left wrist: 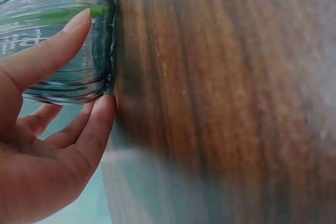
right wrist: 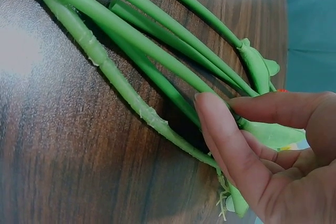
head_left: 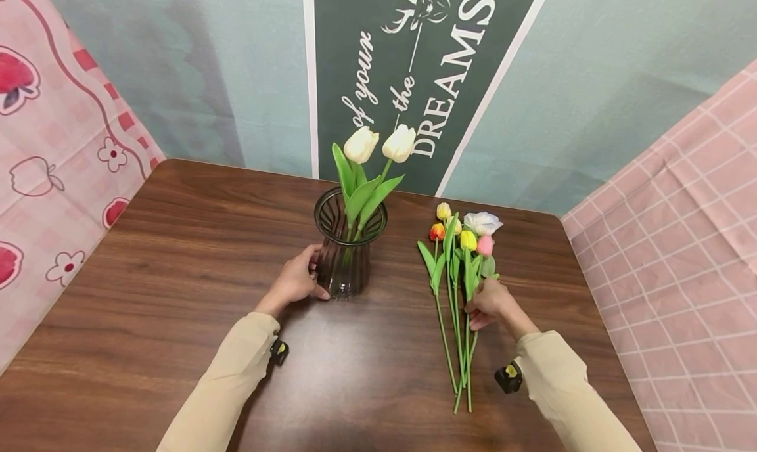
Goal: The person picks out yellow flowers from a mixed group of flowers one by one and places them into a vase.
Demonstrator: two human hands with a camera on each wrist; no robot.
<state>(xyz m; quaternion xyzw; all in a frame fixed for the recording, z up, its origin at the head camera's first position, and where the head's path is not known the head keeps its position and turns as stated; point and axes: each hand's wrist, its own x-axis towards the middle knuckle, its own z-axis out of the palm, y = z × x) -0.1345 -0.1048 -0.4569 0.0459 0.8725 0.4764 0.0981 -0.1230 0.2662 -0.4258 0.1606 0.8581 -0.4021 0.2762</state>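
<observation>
A dark ribbed glass vase (head_left: 345, 268) stands on the table holding two white tulips (head_left: 362, 144) with green leaves. My left hand (head_left: 298, 276) grips the vase low on its left side; in the left wrist view the thumb and fingers of the hand (left wrist: 58, 124) curve round the glass (left wrist: 79, 51). Several artificial flowers lie in a bunch to the right, with yellow, orange, pink and pale blooms (head_left: 468, 240). My right hand (head_left: 489, 302) pinches a green stem in that bunch; in the right wrist view the fingertips (right wrist: 212, 103) of the hand close on one stem (right wrist: 152, 51).
The brown wooden table (head_left: 177, 274) ends at a pale blue cloth backdrop (head_left: 254, 77) with a dark lettered panel. Pink patterned cloth (head_left: 59, 176) hangs at the left, and pink checked cloth (head_left: 680, 242) at the right.
</observation>
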